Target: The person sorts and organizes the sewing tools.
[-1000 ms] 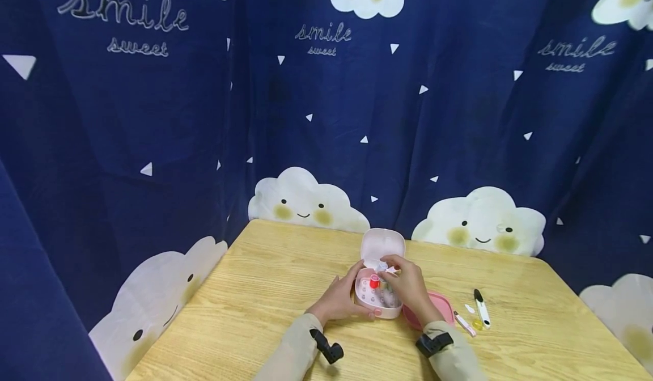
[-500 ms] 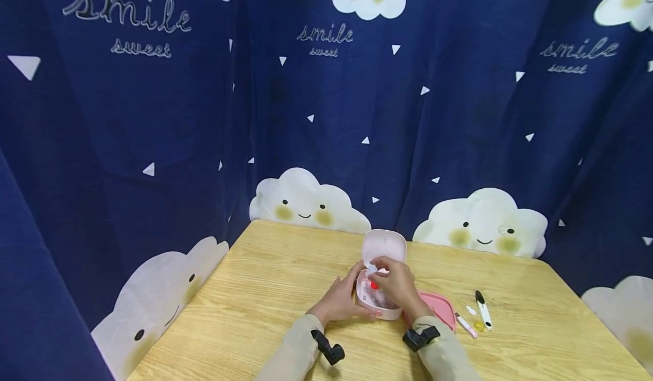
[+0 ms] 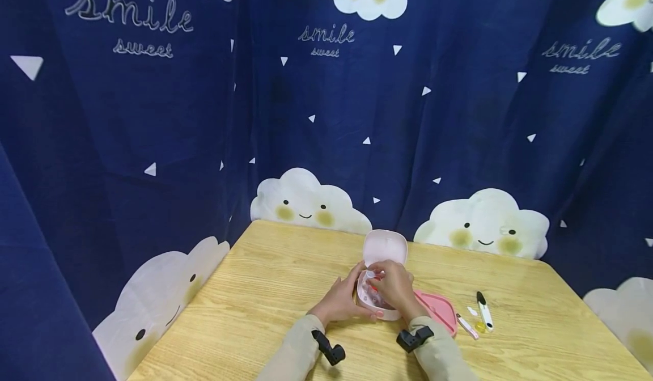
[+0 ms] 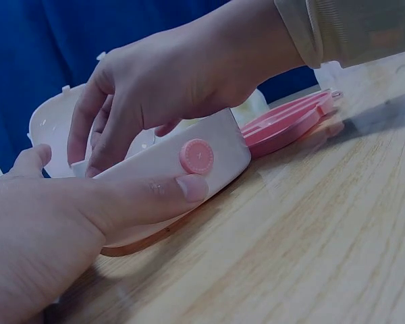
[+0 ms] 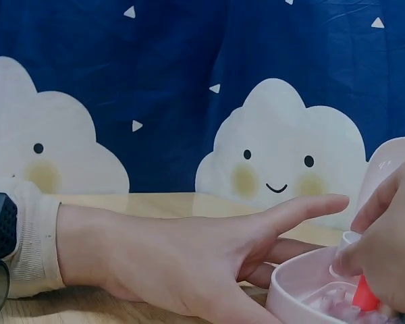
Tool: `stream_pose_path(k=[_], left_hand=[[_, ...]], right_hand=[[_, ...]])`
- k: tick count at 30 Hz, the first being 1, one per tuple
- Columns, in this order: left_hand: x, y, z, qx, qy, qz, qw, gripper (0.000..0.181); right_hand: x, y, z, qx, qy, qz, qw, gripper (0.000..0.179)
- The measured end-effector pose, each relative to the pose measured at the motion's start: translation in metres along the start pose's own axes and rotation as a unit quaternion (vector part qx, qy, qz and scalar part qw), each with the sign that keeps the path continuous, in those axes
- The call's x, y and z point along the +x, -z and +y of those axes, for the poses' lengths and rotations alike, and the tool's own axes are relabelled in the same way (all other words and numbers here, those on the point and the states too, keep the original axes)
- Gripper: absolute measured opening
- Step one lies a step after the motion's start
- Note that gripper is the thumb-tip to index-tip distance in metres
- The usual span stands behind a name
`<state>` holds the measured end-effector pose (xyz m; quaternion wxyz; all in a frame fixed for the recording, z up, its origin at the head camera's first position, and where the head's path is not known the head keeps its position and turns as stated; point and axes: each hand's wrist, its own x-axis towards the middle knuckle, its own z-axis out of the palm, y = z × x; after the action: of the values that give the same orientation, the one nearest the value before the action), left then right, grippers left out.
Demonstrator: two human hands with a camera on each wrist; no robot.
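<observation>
A small pale pink sewing box (image 3: 391, 315) stands on the table with its lid (image 3: 385, 245) raised at the back. Thumb in front and fingers at the far side, my left hand (image 3: 340, 300) grips the box's left side; a pink button-shaped knob (image 4: 197, 156) shows beside the thumb in the left wrist view. My right hand (image 3: 399, 286) reaches over the box and pinches a white thread spool (image 5: 344, 256) above its left back part. Close by inside is a red thread spool (image 5: 366, 295) among clear pegs (image 5: 334, 302). The right hand hides much of the interior.
Right of the box lies a pink tray (image 3: 445, 313). Farther right on the wooden table (image 3: 285, 267) are white thread snips with a black tip (image 3: 484, 312), a slim pink-and-white tool (image 3: 467, 327), a yellow round piece (image 3: 480, 327) and a small white piece (image 3: 472, 311).
My right hand has moved left across the box with the white spool and lowered it beside the red one. The left hand keeps its grip on the box.
</observation>
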<state>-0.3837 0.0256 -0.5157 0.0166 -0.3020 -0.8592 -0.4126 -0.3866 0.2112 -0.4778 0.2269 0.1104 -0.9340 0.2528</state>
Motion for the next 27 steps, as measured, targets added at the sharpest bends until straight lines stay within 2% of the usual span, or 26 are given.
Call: stream_pose_path(k=[7, 13, 19, 27], left_hand=[[-0.0007, 0.0007, 0.0024, 0.005, 0.011, -0.001, 0.9999, 0.133], [-0.0005, -0.0002, 0.0011, 0.011, -0.003, -0.001, 0.9999, 0.133], [-0.0006, -0.0006, 0.0023, 0.013, -0.001, -0.002, 0.9999, 0.133], [-0.0009, 0.0015, 0.0038, 0.014, -0.002, 0.0, 0.9999, 0.131]], right_hand=[[-0.0008, -0.0013, -0.0028, -0.031, 0.012, -0.004, 0.9994, 0.022], [-0.0016, -0.0057, -0.0046, -0.055, 0.004, -0.01, 0.9984, 0.022], [-0.001, -0.0073, -0.0057, -0.061, -0.006, -0.015, 0.998, 0.02], [-0.0009, -0.0078, -0.0051, -0.069, 0.001, -0.027, 0.9972, 0.019]])
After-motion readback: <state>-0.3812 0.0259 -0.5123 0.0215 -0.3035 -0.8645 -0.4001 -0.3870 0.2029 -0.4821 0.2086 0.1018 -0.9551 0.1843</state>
